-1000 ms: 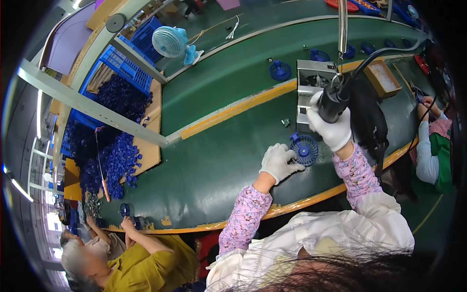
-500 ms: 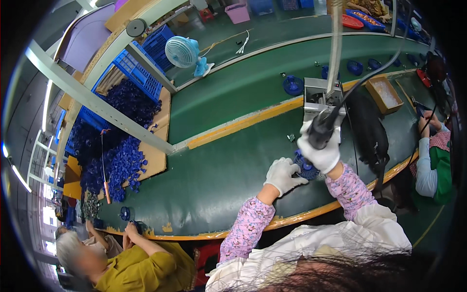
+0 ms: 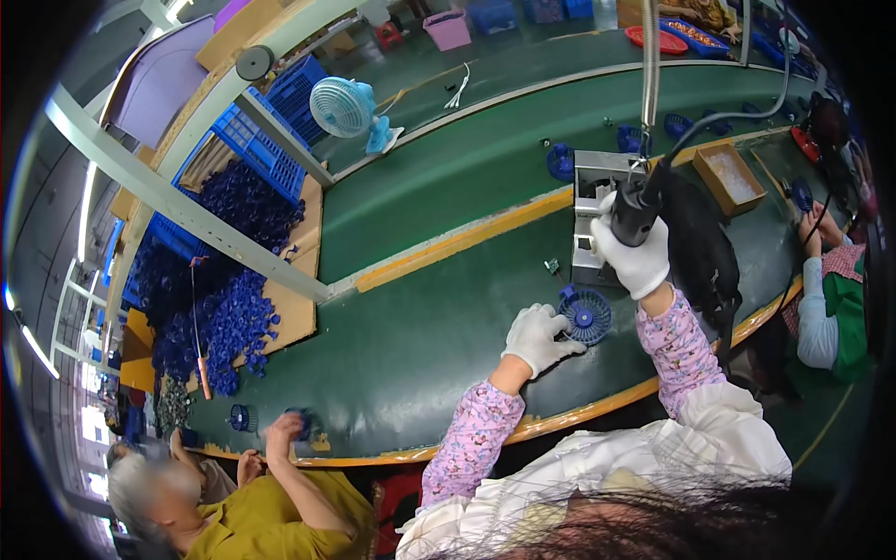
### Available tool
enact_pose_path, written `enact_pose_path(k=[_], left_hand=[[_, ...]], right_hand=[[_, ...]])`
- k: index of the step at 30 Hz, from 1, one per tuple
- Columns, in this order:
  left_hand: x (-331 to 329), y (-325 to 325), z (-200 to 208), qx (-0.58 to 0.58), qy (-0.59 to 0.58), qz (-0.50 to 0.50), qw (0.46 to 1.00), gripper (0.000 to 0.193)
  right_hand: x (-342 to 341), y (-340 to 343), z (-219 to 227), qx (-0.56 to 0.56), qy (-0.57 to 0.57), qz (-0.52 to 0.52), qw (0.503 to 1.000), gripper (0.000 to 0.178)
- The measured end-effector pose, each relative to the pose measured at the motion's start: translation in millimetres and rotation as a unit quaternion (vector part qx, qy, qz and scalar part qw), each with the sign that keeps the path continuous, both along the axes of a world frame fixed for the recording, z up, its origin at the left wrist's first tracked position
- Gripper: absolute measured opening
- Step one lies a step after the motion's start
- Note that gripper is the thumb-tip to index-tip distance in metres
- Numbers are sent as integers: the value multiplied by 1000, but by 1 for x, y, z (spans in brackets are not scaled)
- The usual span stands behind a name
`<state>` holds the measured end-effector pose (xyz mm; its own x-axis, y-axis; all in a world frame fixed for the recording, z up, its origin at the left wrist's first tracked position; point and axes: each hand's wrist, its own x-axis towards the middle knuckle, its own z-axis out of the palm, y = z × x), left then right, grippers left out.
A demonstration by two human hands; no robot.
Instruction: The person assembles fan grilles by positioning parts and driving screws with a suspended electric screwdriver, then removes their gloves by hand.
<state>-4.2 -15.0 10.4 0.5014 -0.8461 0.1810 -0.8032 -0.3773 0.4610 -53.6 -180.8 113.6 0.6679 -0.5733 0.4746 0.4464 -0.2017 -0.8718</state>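
Observation:
In my gloved right hand (image 3: 635, 259) is a black electric screwdriver (image 3: 636, 217), upright, with a cable and a spring hanger at its top. It is raised beside a grey metal box (image 3: 595, 170), back and to the right of a round blue fan housing (image 3: 590, 319). That housing lies on the green work surface, its ribbed, wheel-like face up. My gloved left hand (image 3: 539, 339) grips its left edge with bent fingers; the fingertips are partly hidden. Just behind the housing sits a small circuit board (image 3: 551, 266). The screwdriver's tip is hidden by my right hand.
A black bag-like bundle (image 3: 700, 238) and a box of small clear pieces (image 3: 730, 179) lie to the right. More blue housings (image 3: 560, 161) stand on the belt behind. Blue parts (image 3: 238, 317) pile up at left, near a small fan (image 3: 347, 107). Co-workers sit on both sides.
My right hand has lifted the screwdriver off the blue fan housing and moved it back and right, uncovering the housing. My left hand stays at its edge. The left co-worker's hand has risen with a blue part.

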Motion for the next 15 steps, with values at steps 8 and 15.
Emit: enact_pose_path(k=[8,15], left_hand=[[7,-4,-3,-16,-1,-11,1000,33],[4,-4,2,-49,48,-17,997,32]], right_hand=[[-13,37,-19,53,29,112,992,21],[-1,37,-48,-115,60,96,987,20]])
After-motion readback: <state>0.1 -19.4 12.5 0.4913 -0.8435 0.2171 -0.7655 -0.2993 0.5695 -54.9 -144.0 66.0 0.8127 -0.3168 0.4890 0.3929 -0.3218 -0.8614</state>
